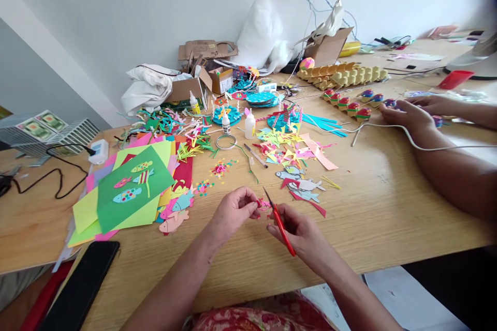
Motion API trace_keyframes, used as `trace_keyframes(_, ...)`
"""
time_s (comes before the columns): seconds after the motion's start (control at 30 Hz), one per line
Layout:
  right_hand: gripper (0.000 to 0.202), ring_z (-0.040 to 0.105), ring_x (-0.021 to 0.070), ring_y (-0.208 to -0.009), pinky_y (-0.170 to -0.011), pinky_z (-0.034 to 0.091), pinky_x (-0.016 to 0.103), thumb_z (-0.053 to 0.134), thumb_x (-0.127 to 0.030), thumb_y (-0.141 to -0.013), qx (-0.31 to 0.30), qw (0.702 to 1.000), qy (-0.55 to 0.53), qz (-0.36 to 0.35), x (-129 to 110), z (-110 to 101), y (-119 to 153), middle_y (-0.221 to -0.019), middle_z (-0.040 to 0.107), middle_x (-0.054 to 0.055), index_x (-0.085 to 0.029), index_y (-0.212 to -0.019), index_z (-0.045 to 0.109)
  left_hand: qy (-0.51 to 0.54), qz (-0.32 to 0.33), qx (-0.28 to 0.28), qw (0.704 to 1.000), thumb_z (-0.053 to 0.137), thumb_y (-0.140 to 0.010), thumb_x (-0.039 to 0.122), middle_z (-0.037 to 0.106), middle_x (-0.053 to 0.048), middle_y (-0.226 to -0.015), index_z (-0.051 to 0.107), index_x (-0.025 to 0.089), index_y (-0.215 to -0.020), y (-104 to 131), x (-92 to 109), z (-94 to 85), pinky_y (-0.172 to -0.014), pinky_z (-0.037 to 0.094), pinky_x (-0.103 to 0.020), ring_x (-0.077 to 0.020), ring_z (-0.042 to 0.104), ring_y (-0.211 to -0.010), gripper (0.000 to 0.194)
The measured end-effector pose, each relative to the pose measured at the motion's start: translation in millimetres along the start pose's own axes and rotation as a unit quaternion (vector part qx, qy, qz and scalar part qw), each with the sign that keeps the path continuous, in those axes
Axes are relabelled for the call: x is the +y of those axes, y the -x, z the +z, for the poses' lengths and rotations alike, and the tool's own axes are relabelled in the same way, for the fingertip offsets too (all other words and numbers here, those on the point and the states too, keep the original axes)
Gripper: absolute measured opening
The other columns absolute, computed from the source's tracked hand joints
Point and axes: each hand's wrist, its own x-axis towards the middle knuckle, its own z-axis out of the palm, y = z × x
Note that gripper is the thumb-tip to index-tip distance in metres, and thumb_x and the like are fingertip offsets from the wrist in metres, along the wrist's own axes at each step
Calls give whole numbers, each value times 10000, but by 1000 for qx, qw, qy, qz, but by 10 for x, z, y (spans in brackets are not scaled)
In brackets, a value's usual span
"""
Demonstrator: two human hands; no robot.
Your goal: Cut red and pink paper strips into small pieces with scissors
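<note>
Near the table's front edge, my right hand (pixel 301 232) is closed around red-handled scissors (pixel 282 228), their dark blades pointing up and to the left. Just left of the blades, my left hand (pixel 238 209) pinches a small pink-red piece of paper (pixel 258 208). Small pink scraps (pixel 266 206) lie on the table between the two hands. Beyond my right hand is a group of grey and white paper fish (pixel 301 185) with red offcuts. To the left, pink and blue paper fish (pixel 176 212) overlap the edge of a stack of coloured sheets.
Green paper (pixel 134 191) bearing decorated fish tops the stack at left, above a black phone (pixel 83 284). Glue bottles (pixel 250 124), dots (pixel 221 167) and paper strips stand or lie ahead. At right, another person's hands (pixel 411 114) work beside painted egg-carton cups (pixel 351 106) and a white cable (pixel 411 139).
</note>
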Motion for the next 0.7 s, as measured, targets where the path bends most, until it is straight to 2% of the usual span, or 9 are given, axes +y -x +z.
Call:
trace_keyframes(0.1, 165, 424, 92, -531, -474, 335, 197, 539, -326, -713, 48, 999, -14, -13, -43, 18, -115, -616, 447, -39, -186, -736, 455, 5, 4, -20, 1000, 591, -647, 263, 549, 14, -609, 489, 150, -674, 9, -35, 15, -536, 402, -210, -82, 503, -541, 155)
trace_keyframes(0.2, 105, 448, 94, -526, -464, 334, 196, 519, -259, -715, 64, 997, 14, -35, -117, 23, -203, -633, 488, -29, -188, -753, 452, -17, 25, -19, 999, 558, -670, 225, 519, 28, -576, 498, 153, -691, 6, -87, 12, -513, 365, -194, -75, 470, -527, 96)
trace_keyframes(0.33, 61, 453, 100, -523, -463, 316, 196, 494, -183, -705, 76, 987, 126, -68, -211, 35, -252, -615, 509, -27, -187, -763, 475, -91, 49, -16, 994, 526, -690, 190, 501, 32, -593, 540, 159, -710, 4, -129, -14, -525, 349, -190, -81, 450, -550, 40)
trace_keyframes(0.47, 108, 480, 119, -578, -490, 317, 205, 495, -131, -676, 77, 968, 219, -95, -250, 59, -249, -655, 539, -7, -184, -770, 489, -127, 68, 7, 990, 556, -665, 195, 525, 26, -596, 563, 165, -691, 7, -133, -29, -577, 369, -206, -107, 475, -591, 40)
trace_keyframes(0.6, 129, 476, 119, -564, -496, 317, 212, 474, -110, -682, 63, 969, 224, -87, -241, 72, -243, -642, 535, -6, -176, -790, 494, -122, 77, 7, 990, 555, -664, 188, 531, 18, -615, 559, 164, -694, -7, -157, -34, -602, 379, -217, -115, 482, -612, 38)
trace_keyframes(0.7, 86, 453, 110, -536, -478, 315, 210, 477, -130, -687, 71, 984, 149, -65, -197, 69, -260, -607, 506, -21, -182, -756, 482, -97, 58, -7, 994, 546, -676, 202, 517, 17, -625, 538, 159, -724, -13, -180, -30, -571, 374, -210, -105, 475, -600, 65)
